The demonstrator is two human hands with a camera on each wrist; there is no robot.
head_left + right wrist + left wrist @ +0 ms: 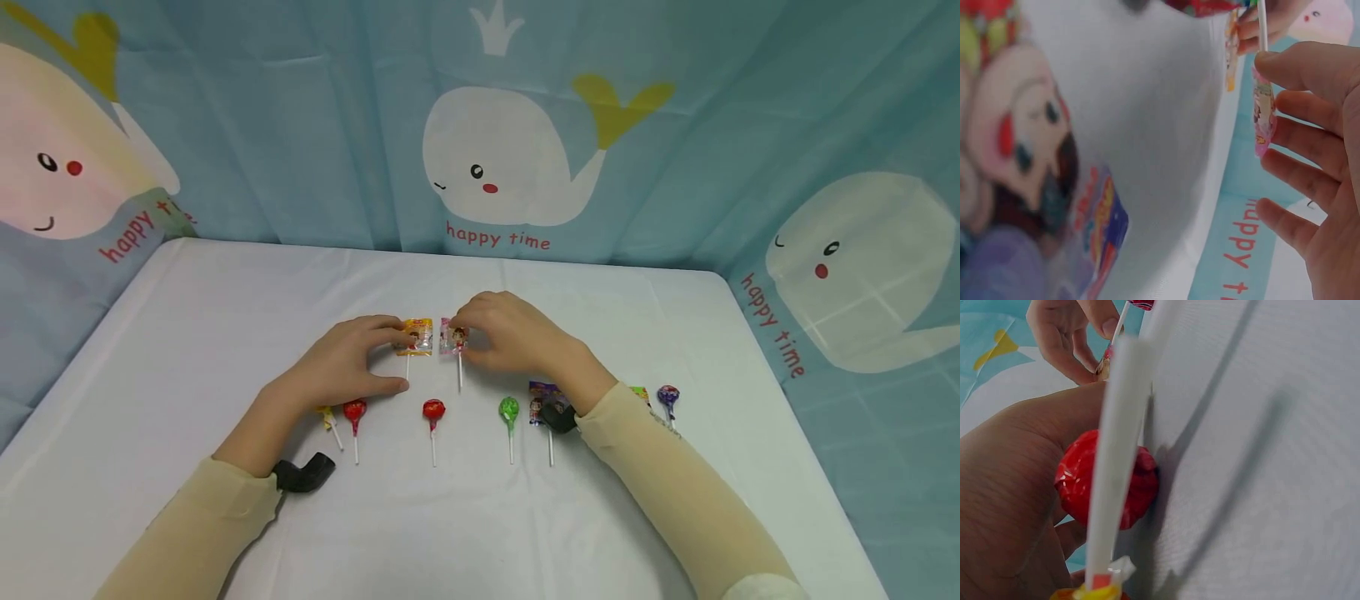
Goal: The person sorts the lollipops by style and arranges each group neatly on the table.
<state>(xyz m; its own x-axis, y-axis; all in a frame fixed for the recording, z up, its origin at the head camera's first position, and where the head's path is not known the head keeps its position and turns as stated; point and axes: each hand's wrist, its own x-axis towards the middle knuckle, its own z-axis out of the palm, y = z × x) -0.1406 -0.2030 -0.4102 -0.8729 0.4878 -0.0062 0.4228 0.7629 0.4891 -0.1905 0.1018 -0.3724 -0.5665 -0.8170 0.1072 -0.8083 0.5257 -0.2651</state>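
In the head view my left hand reaches over the orange-wrapped lollipop, fingertips at its wrapper. The thumb lies apart from those fingers, near the lower end of its white stick. My right hand pinches the pink-wrapped lollipop just to the right. The right wrist view shows that pink lollipop between thumb and fingers, with the other fingers spread. Close by the left wrist are a red lollipop and a yellow-wrapped one, partly hidden by the hand.
Along the front row stand out another red lollipop, a green one and a purple flat-wrapped one, partly covered by the black wrist camera. A dark blue lollipop lies beyond the right sleeve. A whale-print curtain backs the white table.
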